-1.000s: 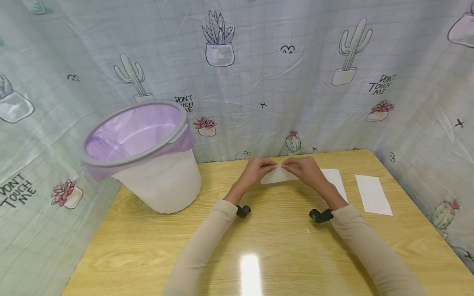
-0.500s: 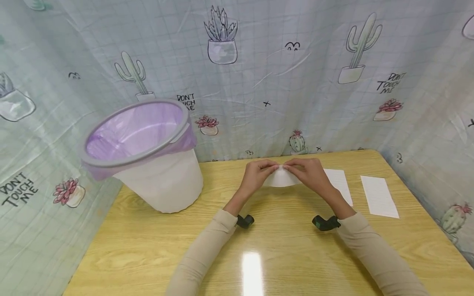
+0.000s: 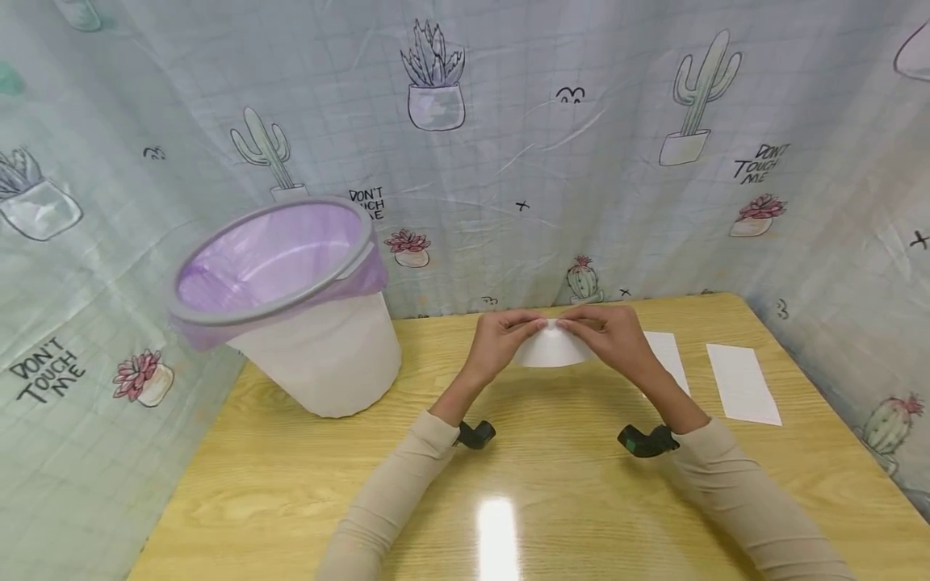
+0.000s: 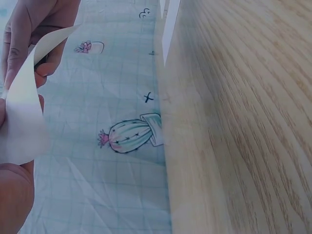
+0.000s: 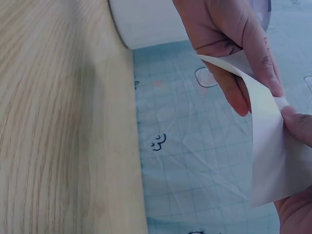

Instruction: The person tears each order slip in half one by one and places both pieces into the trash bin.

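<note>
Between my two hands a white sheet of paper (image 3: 554, 349) is held up above the far part of the table, its lower edge bowed. My left hand (image 3: 501, 343) pinches its top edge between thumb and fingers. Close beside it, my right hand (image 3: 609, 335) pinches the same edge. In the left wrist view the paper (image 4: 24, 122) curves between the hands. The right wrist view shows the paper (image 5: 268, 151) bent, with thumbs close together at its edge.
A white bin (image 3: 341, 355) with a purple liner (image 3: 291, 242) stands on the table (image 3: 291, 500) at the left. Two white paper slips, a nearer one (image 3: 667, 355) and a farther one (image 3: 743, 383), lie at the right. A printed curtain (image 3: 494, 161) hangs behind.
The paper, nearly flat a second ago, has bowed into a curve along its lower edge. Both hands stay close together and keep their pinch. The camera view has shifted slightly.
</note>
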{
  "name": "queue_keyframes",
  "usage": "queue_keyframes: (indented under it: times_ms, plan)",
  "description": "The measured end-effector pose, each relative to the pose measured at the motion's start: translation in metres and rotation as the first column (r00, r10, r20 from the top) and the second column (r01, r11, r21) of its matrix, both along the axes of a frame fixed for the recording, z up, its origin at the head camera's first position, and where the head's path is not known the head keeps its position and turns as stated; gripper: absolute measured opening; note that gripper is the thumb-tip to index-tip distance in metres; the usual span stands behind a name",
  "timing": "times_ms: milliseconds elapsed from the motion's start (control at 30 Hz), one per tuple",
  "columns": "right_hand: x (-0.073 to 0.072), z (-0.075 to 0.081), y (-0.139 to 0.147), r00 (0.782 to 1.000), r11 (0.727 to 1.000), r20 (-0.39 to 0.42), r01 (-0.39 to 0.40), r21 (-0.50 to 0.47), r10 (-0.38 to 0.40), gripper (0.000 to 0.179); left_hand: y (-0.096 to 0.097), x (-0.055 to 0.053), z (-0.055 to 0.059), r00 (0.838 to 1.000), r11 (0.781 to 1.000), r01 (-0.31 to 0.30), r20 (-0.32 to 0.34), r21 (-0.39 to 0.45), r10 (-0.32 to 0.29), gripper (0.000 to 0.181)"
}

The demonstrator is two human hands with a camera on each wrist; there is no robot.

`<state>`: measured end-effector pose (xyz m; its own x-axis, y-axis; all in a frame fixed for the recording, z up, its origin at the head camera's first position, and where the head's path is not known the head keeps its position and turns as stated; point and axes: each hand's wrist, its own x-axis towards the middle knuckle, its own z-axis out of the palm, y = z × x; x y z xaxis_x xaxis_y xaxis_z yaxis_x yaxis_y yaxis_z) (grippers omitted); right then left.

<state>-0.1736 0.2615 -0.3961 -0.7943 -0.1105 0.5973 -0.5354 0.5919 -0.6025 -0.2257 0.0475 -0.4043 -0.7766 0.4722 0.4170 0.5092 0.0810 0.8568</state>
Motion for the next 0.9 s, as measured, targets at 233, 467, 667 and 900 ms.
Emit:
queue_keyframes:
  times_ms: [233, 467, 667, 900]
  plan:
    - [0.003, 0.005, -0.003, 1.000, 1.000, 0.023, 0.001, -0.028, -0.001, 0.008, -0.005, 0.001, 0.005, 1.000, 1.000, 0.000, 0.024, 0.026, 0.000, 0.023]
    - [0.010, 0.012, -0.001, 0.991, 0.999, 0.127, -0.047, 0.021, 0.044, 0.014, -0.013, 0.005, 0.010, 1.000, 1.000, -0.001, 0.016, -0.006, 0.001, 0.022]
    - [0.018, 0.023, 0.005, 0.992, 0.983, 0.106, -0.079, 0.165, 0.062, 0.016, -0.025, 0.008, 0.015, 0.999, 0.998, 0.035, 0.020, -0.055, -0.034, 0.021]
    - [0.027, 0.038, 0.009, 0.996, 0.984, 0.070, -0.071, 0.165, 0.060, 0.011, -0.048, 0.011, 0.028, 0.994, 0.984, 0.110, 0.017, -0.140, -0.108, 0.024]
